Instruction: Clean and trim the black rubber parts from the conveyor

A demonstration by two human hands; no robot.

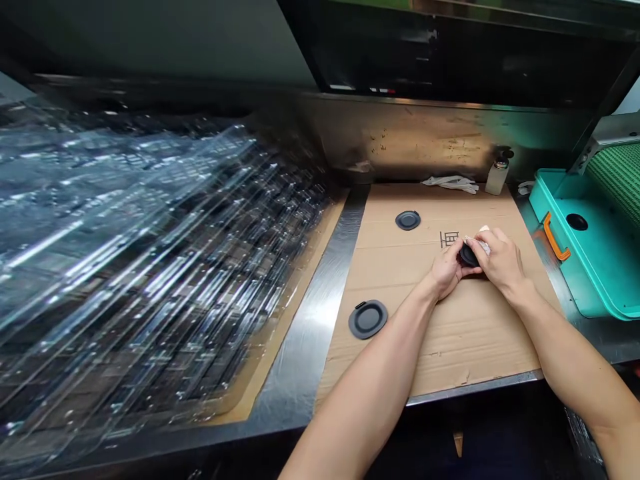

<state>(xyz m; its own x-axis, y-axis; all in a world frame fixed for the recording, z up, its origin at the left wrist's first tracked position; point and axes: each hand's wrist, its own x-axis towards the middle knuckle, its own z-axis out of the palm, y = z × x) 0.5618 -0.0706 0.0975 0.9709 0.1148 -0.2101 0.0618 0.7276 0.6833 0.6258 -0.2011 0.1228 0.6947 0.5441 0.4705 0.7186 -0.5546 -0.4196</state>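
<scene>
Both hands meet above the cardboard sheet [395,267], around a small round black part [469,255]. The fingers of my left hand [447,268] grip this part from the left side. My right hand [503,260] pinches a crumpled white cloth or tissue [484,241] against it. On the cardboard lie two dark grey round lids: one lid [368,319] is left of my left forearm, the other lid [408,220] farther back. My fingers cover much of the black part.
Stacked clear plastic trays [165,267] fill the left side of the metal table [315,307]. A teal bin [590,267] with an orange handle [554,239] and a black round piece [577,222] inside stands right. Behind are white gloves [453,183] and a pump bottle [497,176].
</scene>
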